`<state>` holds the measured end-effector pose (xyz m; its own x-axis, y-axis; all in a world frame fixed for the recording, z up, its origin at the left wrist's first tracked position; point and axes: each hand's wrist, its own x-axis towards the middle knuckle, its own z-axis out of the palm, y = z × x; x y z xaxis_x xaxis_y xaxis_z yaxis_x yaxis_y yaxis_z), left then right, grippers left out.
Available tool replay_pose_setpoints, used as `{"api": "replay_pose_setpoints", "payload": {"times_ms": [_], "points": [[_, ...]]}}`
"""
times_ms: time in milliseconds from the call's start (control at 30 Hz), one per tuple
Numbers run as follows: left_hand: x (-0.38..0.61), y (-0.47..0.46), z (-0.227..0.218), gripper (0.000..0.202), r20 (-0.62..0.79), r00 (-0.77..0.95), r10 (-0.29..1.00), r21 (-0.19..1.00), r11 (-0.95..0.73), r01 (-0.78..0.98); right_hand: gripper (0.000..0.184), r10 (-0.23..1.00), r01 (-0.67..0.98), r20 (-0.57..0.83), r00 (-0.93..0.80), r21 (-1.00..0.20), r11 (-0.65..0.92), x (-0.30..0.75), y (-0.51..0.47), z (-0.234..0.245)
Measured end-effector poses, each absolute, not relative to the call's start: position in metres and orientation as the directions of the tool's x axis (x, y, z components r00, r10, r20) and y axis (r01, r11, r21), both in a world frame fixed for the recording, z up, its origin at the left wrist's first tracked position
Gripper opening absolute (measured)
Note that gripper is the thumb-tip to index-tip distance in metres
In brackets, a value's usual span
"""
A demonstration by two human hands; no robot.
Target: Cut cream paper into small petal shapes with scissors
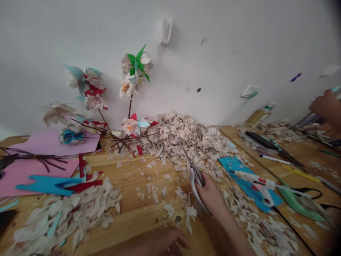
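Observation:
My right hand (210, 193) grips a pair of scissors (195, 174) by the handles, blades pointing away over the edge of a large heap of pale dried petals (183, 135). At the bottom edge my left hand (170, 239) hovers low over the wooden table (125, 199), blurred, its visible fingers apart and nothing seen in them. A few loose petals (190, 213) lie between the two hands. To the left spreads a pile of bigger whole petals (87, 206). Petal flowers on twigs (130, 126) with coloured paper leaves stand against the wall.
A white glue gun (259, 183) rests on blue paper (234, 167) at right, its cord running forward. Pink paper (61, 169), blue cut paper (45, 185) and twigs (34, 156) lie left. Another person's hand (326, 106) is at far right, near a bottle (259, 115).

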<state>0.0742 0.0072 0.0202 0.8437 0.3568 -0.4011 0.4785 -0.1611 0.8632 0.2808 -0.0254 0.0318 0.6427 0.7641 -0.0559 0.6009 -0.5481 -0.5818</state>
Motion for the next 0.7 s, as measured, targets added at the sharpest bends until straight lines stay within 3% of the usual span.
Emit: {"api": "replay_pose_setpoints", "payload": {"times_ms": [100,167,233,400,567,700], "points": [[0.079,0.004,0.020,0.029,-0.342,0.866,0.365,0.905,-0.121,0.408,0.017,0.739,0.592,-0.033,0.673,-0.575,-0.564,0.288,-0.027,0.036],[0.076,0.009,0.026,0.043,-0.288,0.833,0.473,0.918,-0.111,0.380,0.014,0.721,0.585,-0.024,0.692,-0.566,-0.580,0.293,-0.027,0.038],[0.077,0.015,0.035,0.038,-0.250,0.776,0.579,0.927,-0.090,0.365,0.012,0.711,0.579,-0.022,0.703,-0.562,-0.590,0.295,-0.027,0.038],[0.115,0.012,0.037,0.037,-0.054,0.836,0.547,0.931,-0.275,0.240,0.010,0.737,0.575,-0.019,0.675,-0.612,-0.543,0.291,-0.026,0.036],[0.144,0.013,0.023,0.027,-0.138,0.758,0.638,0.958,-0.109,0.267,0.008,0.725,0.505,-0.028,0.688,-0.699,-0.507,0.286,-0.024,0.035],[0.132,0.035,0.027,0.026,-0.253,0.701,0.666,0.964,0.117,0.237,0.017,0.787,0.359,-0.086,0.611,-0.856,-0.372,0.278,-0.022,0.035]]}}
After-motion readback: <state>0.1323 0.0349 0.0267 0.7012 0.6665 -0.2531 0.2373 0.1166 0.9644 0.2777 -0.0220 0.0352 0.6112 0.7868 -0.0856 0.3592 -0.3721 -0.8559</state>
